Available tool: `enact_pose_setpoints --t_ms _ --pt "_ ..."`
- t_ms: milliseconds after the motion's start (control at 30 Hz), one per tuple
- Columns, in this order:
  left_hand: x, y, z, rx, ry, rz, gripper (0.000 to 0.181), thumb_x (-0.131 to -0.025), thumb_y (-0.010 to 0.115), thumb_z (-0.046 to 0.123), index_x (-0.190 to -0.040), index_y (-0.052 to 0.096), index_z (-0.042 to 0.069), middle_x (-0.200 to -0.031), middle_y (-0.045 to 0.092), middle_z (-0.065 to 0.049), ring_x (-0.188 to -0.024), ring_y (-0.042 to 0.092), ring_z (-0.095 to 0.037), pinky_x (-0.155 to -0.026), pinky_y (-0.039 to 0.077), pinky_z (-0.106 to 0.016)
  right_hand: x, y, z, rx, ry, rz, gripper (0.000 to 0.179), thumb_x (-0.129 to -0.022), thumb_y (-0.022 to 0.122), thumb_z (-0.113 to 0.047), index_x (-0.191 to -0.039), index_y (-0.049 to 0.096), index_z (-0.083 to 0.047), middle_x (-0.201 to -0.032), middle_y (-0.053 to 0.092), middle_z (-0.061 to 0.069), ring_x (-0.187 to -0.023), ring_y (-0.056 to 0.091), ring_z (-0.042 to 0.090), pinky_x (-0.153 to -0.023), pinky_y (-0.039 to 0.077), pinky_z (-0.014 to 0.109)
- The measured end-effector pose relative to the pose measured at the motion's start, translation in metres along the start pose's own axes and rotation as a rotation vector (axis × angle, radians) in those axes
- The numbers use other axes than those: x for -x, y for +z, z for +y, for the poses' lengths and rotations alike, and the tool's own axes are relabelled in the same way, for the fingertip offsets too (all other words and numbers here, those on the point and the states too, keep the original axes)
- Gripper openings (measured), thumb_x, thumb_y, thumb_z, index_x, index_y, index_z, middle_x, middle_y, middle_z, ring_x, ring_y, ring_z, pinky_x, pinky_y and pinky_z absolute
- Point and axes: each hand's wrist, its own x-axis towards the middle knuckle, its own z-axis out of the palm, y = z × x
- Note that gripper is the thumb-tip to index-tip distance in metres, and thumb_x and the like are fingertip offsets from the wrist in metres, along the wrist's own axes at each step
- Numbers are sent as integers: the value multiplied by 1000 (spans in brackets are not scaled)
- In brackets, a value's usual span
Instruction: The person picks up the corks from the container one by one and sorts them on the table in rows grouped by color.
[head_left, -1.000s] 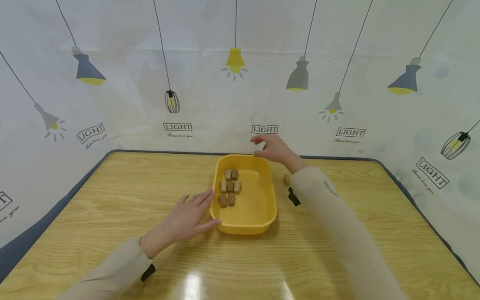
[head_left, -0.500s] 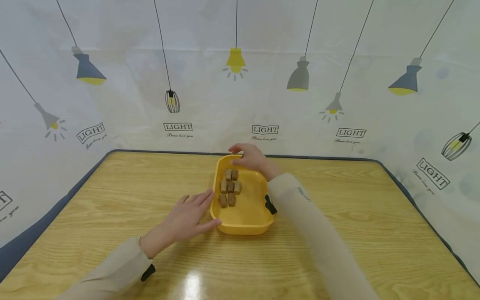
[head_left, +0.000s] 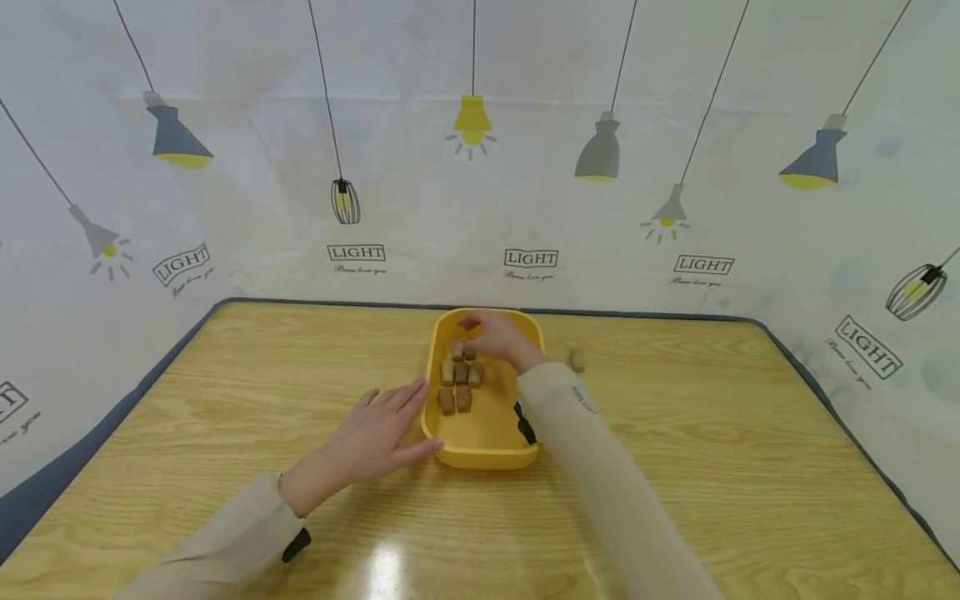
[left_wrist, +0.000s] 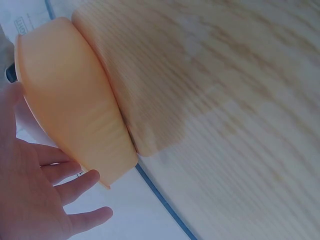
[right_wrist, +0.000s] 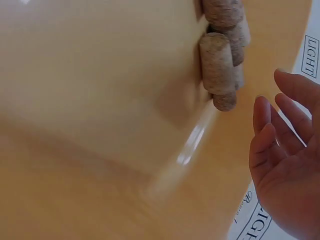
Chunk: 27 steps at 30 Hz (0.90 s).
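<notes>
The left hand [head_left: 363, 437] rests with spread fingers against the left side and near corner of a yellow tray [head_left: 495, 458]; the left wrist view shows its fingers along the tray wall [left_wrist: 75, 85]. Several corks, some light and some brown, stand or lie in the tray's left half, such as a brown cork [head_left: 463, 398]. Over the far part of the tray, the right hand [head_left: 495, 337] reaches down beside the far corks. From the right wrist, its loosely bent fingers and thumb are apart, nothing showing between them, near a light cork [right_wrist: 217, 62].
A single light cork [head_left: 577, 360] stands on the wooden table [head_left: 712, 433], right of the tray. Behind the table's dark edge rises a wall cover [head_left: 420, 167] printed with lamps.
The right hand has moved left from above the tray's far right corner and lowered into the tray. The lone cork on the table is uncovered again. The left hand stays put.
</notes>
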Motion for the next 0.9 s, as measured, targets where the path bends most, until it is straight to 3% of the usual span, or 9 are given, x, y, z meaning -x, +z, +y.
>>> enact_pose_setpoints --t_ms 167,900 --pt "0 0 0 -9 5 1 80 -85 30 63 -137 28 2 -140 28 -11 -122 32 -25 -94 25 -52 -2 9 4 30 -18 -6 36 -80 64 -8 -115 56 -1 -113 55 11 -107 48 23 -92 34 32" --pt "0 1 0 -20 2 -4 79 -86 31 61 -138 25 3 -140 27 -10 -123 31 -25 -94 25 -51 -10 28 6 -12 92 -2 36 -82 61 -12 -118 56 -5 -113 56 6 -100 49 17 -91 35 31"
